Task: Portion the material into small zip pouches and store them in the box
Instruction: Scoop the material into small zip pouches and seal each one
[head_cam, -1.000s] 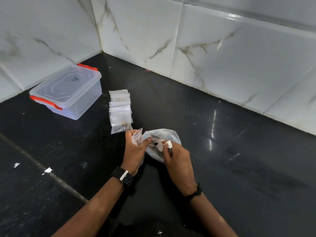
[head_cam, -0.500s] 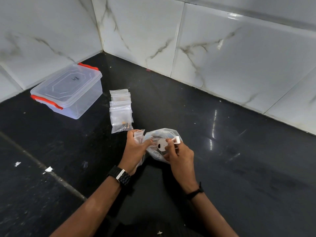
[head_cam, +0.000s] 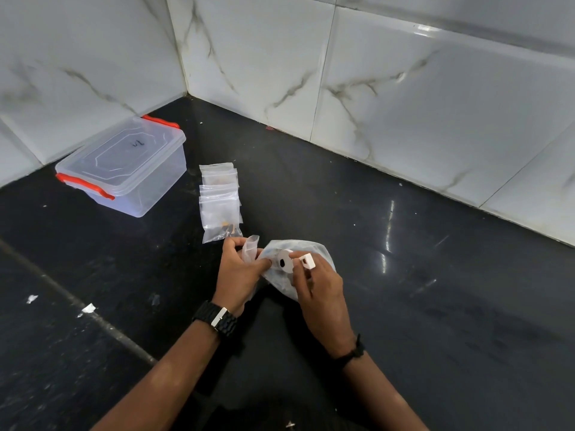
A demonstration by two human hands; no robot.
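A clear plastic bag of material (head_cam: pixel 306 250) lies on the black counter in front of me. My left hand (head_cam: pixel 238 272) grips the bag's twisted neck (head_cam: pixel 250 248). My right hand (head_cam: pixel 320 284) pinches a small white disc with a dark hole (head_cam: pixel 284 259) over the bag and has a white square piece (head_cam: pixel 306 261) at its fingertips. Just beyond my left hand lies a row of small clear zip pouches (head_cam: pixel 221 200), some with brownish bits inside. A clear lidded box with red clips (head_cam: pixel 124 164) stands at the far left by the wall, lid on.
White marble-look tiled walls (head_cam: pixel 404 98) meet in a corner behind the box. The black counter (head_cam: pixel 451 306) has a seam running diagonally at the left with small white scraps (head_cam: pixel 87 307) beside it.
My right hand has lifted the white disc and square piece slightly up and right over the bag. My left hand keeps its hold on the bag's neck.
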